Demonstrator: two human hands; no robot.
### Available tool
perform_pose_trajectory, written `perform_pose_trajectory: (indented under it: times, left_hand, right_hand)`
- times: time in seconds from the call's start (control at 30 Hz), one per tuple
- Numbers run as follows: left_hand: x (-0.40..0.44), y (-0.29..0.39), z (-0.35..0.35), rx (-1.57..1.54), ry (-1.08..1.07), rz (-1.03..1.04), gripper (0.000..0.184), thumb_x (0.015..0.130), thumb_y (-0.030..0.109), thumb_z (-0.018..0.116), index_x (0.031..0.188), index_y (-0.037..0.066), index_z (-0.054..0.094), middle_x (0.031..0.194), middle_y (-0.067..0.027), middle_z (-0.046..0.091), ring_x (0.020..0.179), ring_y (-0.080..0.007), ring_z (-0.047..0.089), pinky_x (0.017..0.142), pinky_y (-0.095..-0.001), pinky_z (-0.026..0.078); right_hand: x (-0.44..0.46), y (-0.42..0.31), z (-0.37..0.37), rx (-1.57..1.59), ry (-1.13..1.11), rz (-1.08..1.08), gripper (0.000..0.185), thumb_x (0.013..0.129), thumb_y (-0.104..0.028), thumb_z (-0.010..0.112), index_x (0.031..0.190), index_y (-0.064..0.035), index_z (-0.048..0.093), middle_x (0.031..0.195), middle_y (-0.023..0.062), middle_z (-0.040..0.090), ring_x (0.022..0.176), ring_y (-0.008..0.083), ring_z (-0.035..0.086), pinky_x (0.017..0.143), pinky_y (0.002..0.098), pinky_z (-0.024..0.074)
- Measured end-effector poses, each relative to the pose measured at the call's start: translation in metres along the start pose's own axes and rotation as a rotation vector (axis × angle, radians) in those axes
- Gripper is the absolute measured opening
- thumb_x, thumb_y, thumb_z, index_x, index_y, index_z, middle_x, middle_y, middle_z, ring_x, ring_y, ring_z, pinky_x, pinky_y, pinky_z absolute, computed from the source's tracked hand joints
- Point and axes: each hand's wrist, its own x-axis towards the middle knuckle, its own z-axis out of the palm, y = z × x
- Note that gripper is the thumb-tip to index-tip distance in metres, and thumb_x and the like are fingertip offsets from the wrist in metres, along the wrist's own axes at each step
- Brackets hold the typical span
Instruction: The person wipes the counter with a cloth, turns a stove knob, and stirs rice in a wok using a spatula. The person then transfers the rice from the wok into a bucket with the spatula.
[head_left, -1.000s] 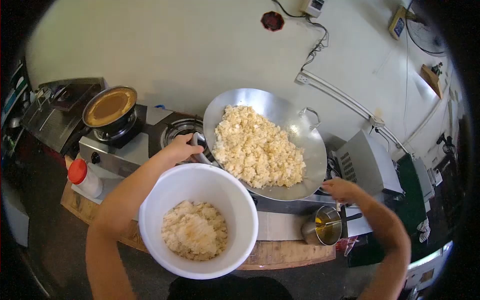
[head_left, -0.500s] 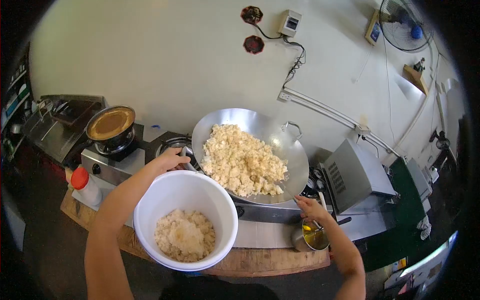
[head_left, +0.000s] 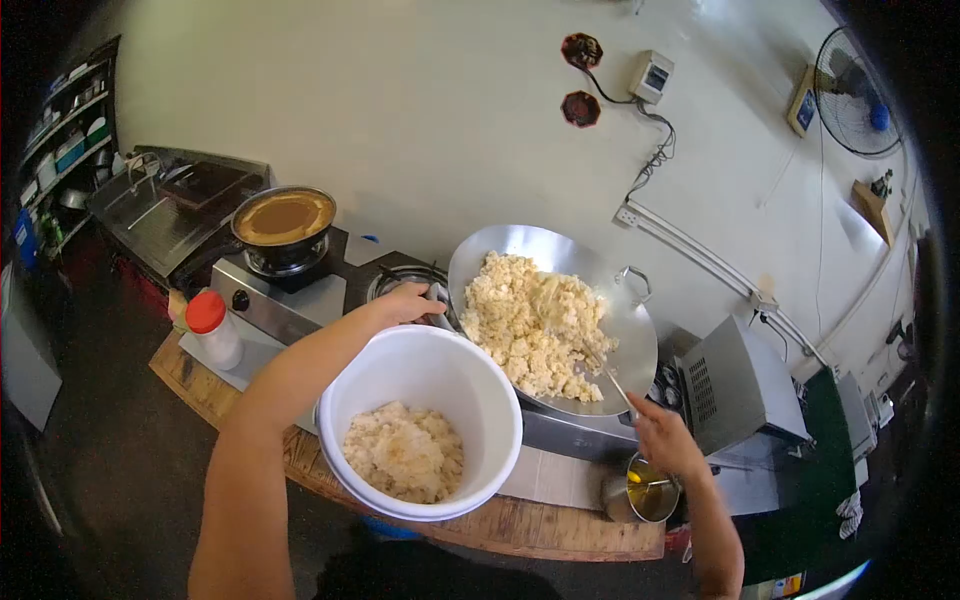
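A wide metal wok (head_left: pixel 635 340) holds a mound of pale yellow, clumpy food (head_left: pixel 515 325) that looks like rice. My left hand (head_left: pixel 405 303) is closed around the wok's left handle (head_left: pixel 437 303). My right hand (head_left: pixel 665 437) grips the thin handle of a spatula (head_left: pixel 618 385), whose blade is at the right side of the mound, partly hidden by it. In front of the wok, below my left forearm, stands a white bucket (head_left: pixel 497 400) with more whitish clumps (head_left: pixel 405 455) inside. Under my right wrist is a metal pot (head_left: pixel 618 500) holding yellow liquid and a utensil.
To the left, a pan of brown liquid (head_left: pixel 285 218) sits on a burner. A red-capped jar (head_left: pixel 215 330) stands near the wooden counter edge (head_left: pixel 560 530). Right of the wok is a grey metal box (head_left: pixel 735 385). A fan (head_left: pixel 855 95) hangs high on the right.
My view has turned left, so the scene sits farther right. The spatula has moved within the food, and the mound's right side has changed shape. My left hand keeps hold of the wok handle.
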Motion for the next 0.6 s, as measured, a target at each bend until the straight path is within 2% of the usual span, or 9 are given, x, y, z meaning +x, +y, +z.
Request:
perform_pose_trajectory:
  times: [0.03, 0.1, 0.17, 0.27, 0.37, 0.47, 0.57, 0.6]
  left_hand:
    - [0.000, 0.000, 0.000, 0.010, 0.011, 0.001, 0.030, 0.075, 0.017, 0.064, 0.100, 0.003, 0.054, 0.084, -0.0091, 0.059, 0.064, -0.0154, 0.058, 0.054, -0.0291, 0.047]
    - [0.001, -0.002, -0.002, -0.006, -0.019, 0.017, 0.035, 0.074, 0.018, 0.064, 0.103, 0.003, 0.052, 0.082, -0.0087, 0.059, 0.065, -0.0157, 0.058, 0.055, -0.0294, 0.047]
    - [0.008, -0.006, -0.003, -0.023, -0.044, 0.037, 0.037, 0.074, 0.018, 0.065, 0.104, 0.002, 0.051, 0.082, -0.0085, 0.059, 0.065, -0.0160, 0.058, 0.055, -0.0300, 0.047]
    - [0.004, 0.000, -0.004, -0.030, -0.052, -0.022, 0.036, 0.074, 0.016, 0.065, 0.104, 0.001, 0.050, 0.082, -0.0093, 0.059, 0.061, -0.0165, 0.059, 0.053, -0.0304, 0.048]
    - [0.000, 0.000, -0.002, -0.070, -0.064, -0.009, 0.035, 0.074, 0.014, 0.064, 0.104, 0.001, 0.050, 0.081, -0.0103, 0.059, 0.060, -0.0167, 0.059, 0.050, -0.0294, 0.048]
    - [0.001, -0.002, 0.000, -0.108, -0.040, 0.019, 0.034, 0.074, 0.013, 0.064, 0.102, 0.000, 0.051, 0.080, -0.0103, 0.060, 0.061, -0.0174, 0.059, 0.051, -0.0293, 0.048]
    - [-0.008, 0.009, 0.000, -0.029, -0.056, -0.013, 0.032, 0.074, 0.013, 0.064, 0.100, -0.001, 0.052, 0.081, -0.0108, 0.060, 0.061, -0.0177, 0.059, 0.052, -0.0297, 0.048]
    - [0.004, -0.002, -0.002, 0.010, -0.045, -0.014, 0.030, 0.073, 0.020, 0.064, 0.092, -0.002, 0.056, 0.079, -0.0116, 0.061, 0.061, -0.0183, 0.060, 0.052, -0.0307, 0.048]
  right_hand:
    - [-0.012, 0.000, 0.010, -0.109, 0.084, -0.170, 0.038, 0.085, -0.011, 0.043, 0.123, -0.0100, 0.044, 0.064, 0.0034, 0.052, 0.047, 0.0080, 0.047, 0.042, 0.0227, 0.0386]
    - [-0.035, -0.005, 0.028, -0.241, 0.142, -0.327, 0.039, 0.083, -0.010, 0.046, 0.122, -0.0128, 0.045, 0.065, 0.0080, 0.055, 0.049, 0.0126, 0.052, 0.044, 0.0259, 0.0419]
    - [-0.055, -0.016, 0.045, -0.289, 0.087, -0.294, 0.043, 0.081, -0.011, 0.050, 0.123, -0.0159, 0.044, 0.066, 0.0136, 0.056, 0.051, 0.0198, 0.056, 0.046, 0.0312, 0.0459]
    - [-0.066, -0.047, 0.059, -0.830, -0.031, -0.229, 0.049, 0.079, -0.015, 0.053, 0.125, -0.0257, 0.040, 0.070, 0.0119, 0.054, 0.051, 0.0241, 0.057, 0.044, 0.0336, 0.0465]
    - [-0.065, -0.041, 0.066, -0.921, -0.077, -0.276, 0.052, 0.080, -0.019, 0.054, 0.127, -0.0300, 0.035, 0.075, 0.0102, 0.053, 0.049, 0.0233, 0.056, 0.041, 0.0348, 0.0448]
    - [-0.059, -0.060, 0.044, -0.832, 0.034, -0.233, 0.048, 0.080, -0.018, 0.052, 0.125, -0.0285, 0.038, 0.070, 0.0105, 0.054, 0.051, 0.0226, 0.057, 0.041, 0.0343, 0.0445]
    - [-0.038, -0.046, 0.013, -0.773, 0.125, -0.178, 0.043, 0.081, -0.018, 0.050, 0.123, -0.0255, 0.041, 0.069, 0.0145, 0.056, 0.054, 0.0267, 0.057, 0.047, 0.0390, 0.0459]
    - [-0.026, -0.043, 0.000, -0.741, 0.097, -0.030, 0.040, 0.079, -0.017, 0.051, 0.119, -0.0200, 0.046, 0.078, 0.0172, 0.057, 0.062, 0.0309, 0.057, 0.054, 0.0406, 0.0461]
